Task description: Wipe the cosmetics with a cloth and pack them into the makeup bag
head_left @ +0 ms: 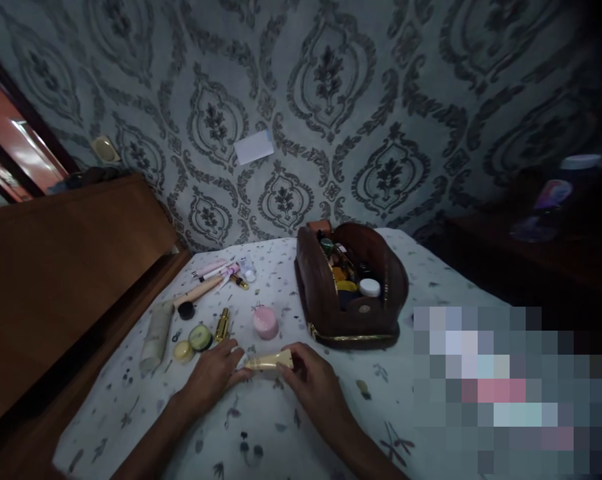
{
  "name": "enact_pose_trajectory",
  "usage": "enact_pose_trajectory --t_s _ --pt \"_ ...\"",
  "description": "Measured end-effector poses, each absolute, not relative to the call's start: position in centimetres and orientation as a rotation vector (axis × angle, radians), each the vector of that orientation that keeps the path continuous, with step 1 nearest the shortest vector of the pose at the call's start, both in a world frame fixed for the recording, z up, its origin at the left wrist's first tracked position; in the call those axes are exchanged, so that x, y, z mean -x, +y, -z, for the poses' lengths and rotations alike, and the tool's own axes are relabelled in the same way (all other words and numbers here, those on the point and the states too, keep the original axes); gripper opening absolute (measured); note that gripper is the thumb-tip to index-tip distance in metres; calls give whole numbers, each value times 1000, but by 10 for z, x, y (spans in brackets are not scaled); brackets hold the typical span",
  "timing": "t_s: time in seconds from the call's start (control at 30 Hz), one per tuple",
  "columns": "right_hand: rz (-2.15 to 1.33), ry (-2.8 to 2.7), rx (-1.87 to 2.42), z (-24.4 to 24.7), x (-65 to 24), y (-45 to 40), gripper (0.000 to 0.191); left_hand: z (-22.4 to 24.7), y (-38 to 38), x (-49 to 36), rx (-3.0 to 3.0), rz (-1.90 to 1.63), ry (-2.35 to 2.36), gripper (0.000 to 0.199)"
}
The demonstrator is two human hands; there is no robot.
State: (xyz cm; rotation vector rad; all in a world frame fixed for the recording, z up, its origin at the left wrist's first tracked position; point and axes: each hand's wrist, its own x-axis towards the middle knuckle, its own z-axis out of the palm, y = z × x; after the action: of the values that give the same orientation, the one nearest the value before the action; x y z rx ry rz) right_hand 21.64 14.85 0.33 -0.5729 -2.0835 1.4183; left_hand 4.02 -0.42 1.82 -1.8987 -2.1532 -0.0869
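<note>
A small yellow squeeze tube (pixel 268 362) with a whitish cap lies crosswise between my two hands. My left hand (pixel 215 368) has its fingers closed around the cap end. At the flat end, my right hand (pixel 313 373) pinches the tube between thumb and fingers. Just beyond them stands a round pink jar (pixel 265 323). Near my left hand are a gold lipstick-like tube (pixel 223 325), a green jar (pixel 200 338) and a small yellow jar (pixel 183 351). To the right, a brown cosmetic bag (pixel 353 287) gapes, packed with items including a white-lidded jar (pixel 369 288).
A large pale tube (pixel 157 337) and a black lid (pixel 185 310) lie at the left. Behind them is a cluster of brushes and slim tubes (pixel 221 273). A wooden board (pixel 75 280) borders the left side; a bottle (pixel 551 200) stands on dark furniture at right.
</note>
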Motion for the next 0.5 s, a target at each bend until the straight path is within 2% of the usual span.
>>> enact_pose_trajectory --t_s 0.33,0.5 --pt "-1105 -2219 556 16 -215 149 23 -9 -5 -29 1952 -8 -2011 32" --pt "-1069 -2323 528 15 -215 150 20 -8 -3 -27 1925 42 -1961 37"
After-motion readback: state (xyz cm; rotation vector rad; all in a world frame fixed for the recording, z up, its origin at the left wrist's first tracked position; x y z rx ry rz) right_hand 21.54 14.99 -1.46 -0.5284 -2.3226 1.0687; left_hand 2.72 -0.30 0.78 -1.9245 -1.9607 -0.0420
